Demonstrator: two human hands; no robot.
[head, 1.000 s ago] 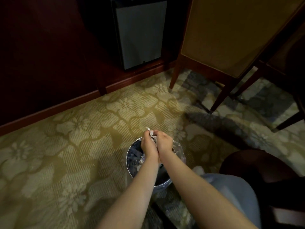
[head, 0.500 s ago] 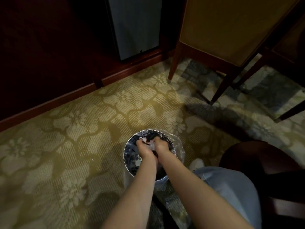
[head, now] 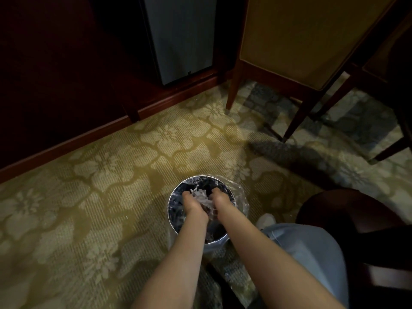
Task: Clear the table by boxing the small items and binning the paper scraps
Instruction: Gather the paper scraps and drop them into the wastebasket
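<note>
A small round metal bin (head: 178,186) with a clear plastic liner stands on the carpet in front of me. Both my hands reach down inside its mouth, a little apart. My left hand (head: 192,202) is on the left and my right hand (head: 221,200) on the right, fingers pointing down into the dark bin. Between them is a blurred bunch of white paper scraps (head: 201,194), loose in the gap rather than gripped. More scraps lie dimly in the bin's bottom. The fingertips are lost in shadow.
A wooden chair (head: 231,94) with a tan seat stands beyond the bin to the right. A dark cabinet with a grey mini-fridge (head: 178,36) lines the far wall. My knee in light jeans (head: 312,248) and a dark round seat (head: 347,208) are close at the right.
My hands, pressed together on the scraps above the bin rim, went down into the bin and then parted. The scraps now sit loose between them.
</note>
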